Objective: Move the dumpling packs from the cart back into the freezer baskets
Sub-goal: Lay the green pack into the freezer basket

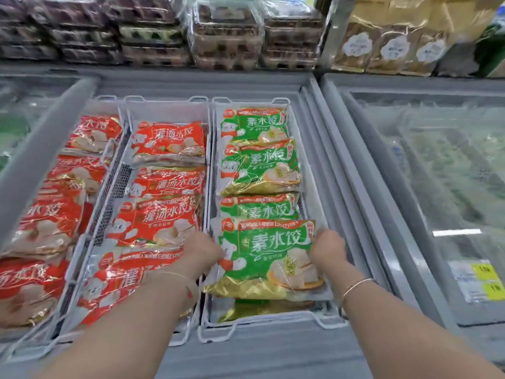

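Gripping green pack [266, 258], both hands

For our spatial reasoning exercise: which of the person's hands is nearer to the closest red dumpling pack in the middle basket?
Left. The left hand is right beside the red dumpling pack; the right hand holds the green pack's far edge.

Pack between my hands [266, 258] is green with a red top banner, white lettering and a gold bottom band; the other packs in that white wire basket [262, 322] share the same green/gold print. Middle basket packs [166, 142] and left basket packs [54, 220] are red-orange with white lettering and pale dumpling artwork. Freezer frame [355, 170] is plain grey, egg cartons [226, 42] behind are clear over brown, bags at top right [388, 42] are tan/gold with white round labels, and yellow tags [485, 280] sit on the right freezer lid.
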`<state>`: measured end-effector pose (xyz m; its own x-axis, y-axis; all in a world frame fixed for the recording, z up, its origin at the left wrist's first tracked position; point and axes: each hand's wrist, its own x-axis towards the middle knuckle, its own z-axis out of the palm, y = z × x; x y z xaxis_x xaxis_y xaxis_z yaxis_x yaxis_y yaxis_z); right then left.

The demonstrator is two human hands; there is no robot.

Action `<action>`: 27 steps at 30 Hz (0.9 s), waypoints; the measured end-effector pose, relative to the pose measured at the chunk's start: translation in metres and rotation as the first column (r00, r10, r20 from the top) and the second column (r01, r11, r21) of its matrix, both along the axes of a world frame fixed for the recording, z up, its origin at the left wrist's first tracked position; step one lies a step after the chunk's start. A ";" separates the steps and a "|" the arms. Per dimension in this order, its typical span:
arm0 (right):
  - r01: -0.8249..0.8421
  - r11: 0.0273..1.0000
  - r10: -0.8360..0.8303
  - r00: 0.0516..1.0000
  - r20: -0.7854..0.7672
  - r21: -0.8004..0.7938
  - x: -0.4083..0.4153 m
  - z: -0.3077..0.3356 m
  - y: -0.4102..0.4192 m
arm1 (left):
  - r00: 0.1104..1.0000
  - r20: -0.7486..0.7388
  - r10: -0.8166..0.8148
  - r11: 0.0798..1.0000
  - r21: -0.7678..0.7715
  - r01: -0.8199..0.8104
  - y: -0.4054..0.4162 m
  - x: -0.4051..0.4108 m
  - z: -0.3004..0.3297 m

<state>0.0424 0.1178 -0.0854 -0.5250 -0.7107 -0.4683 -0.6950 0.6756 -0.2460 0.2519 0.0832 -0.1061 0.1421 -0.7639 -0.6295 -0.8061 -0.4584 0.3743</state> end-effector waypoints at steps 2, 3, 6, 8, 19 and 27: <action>-0.075 0.996 0.076 0.997 -0.028 0.049 0.000 -0.011 0.005 | 0.999 0.029 0.033 0.995 0.088 -0.036 0.008 0.002 -0.018; -0.087 0.994 0.089 0.996 -0.013 0.064 0.001 -0.019 0.008 | 0.999 0.028 0.044 0.992 0.113 -0.047 0.014 0.002 -0.024; -0.120 0.985 0.126 0.991 -0.040 0.127 0.001 -0.033 0.017 | 0.998 0.051 0.040 0.993 0.111 -0.045 0.025 0.000 -0.042; -0.089 0.989 0.093 0.995 -0.027 0.119 -0.002 -0.045 0.020 | 0.996 0.089 0.009 0.993 0.114 -0.020 0.030 -0.001 -0.053; 0.076 0.990 -0.084 0.994 0.071 0.116 -0.016 -0.070 0.014 | 0.984 0.177 -0.017 0.977 0.212 -0.021 0.040 -0.012 -0.071; 0.036 0.983 -0.048 0.997 0.060 0.178 -0.020 -0.055 0.011 | 0.977 0.175 -0.126 0.983 0.154 0.099 0.031 -0.004 -0.046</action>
<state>0.0228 0.1284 -0.1406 -0.5176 -0.5919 -0.6179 -0.6518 0.7405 -0.1634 0.2481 0.1144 -0.1518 0.1836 -0.6853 -0.7047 -0.9041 -0.3991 0.1525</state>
